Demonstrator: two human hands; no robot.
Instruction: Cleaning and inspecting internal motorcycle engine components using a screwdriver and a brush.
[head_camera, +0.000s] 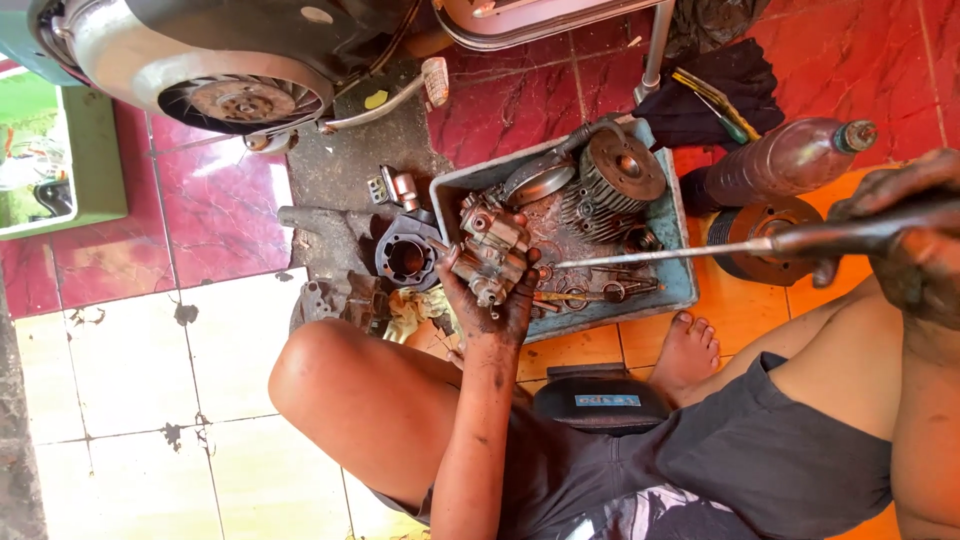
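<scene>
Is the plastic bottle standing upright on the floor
No, the plastic bottle lies on its side on the tiled floor, cap end pointing right, beside the grey tray.

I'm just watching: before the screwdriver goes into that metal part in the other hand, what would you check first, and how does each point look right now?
1. Left hand has a firm grip on the carburetor: ok.
2. Right hand holds the screwdriver by its handle: ok.
3. Screwdriver tip seated in a screw: not ok, it is still apart from the carburetor.
4. Tray underneath to catch loose bits: ok.
5. Bare foot away from the tip: ok.
6. Tip matches the screw: cannot tell.
</scene>
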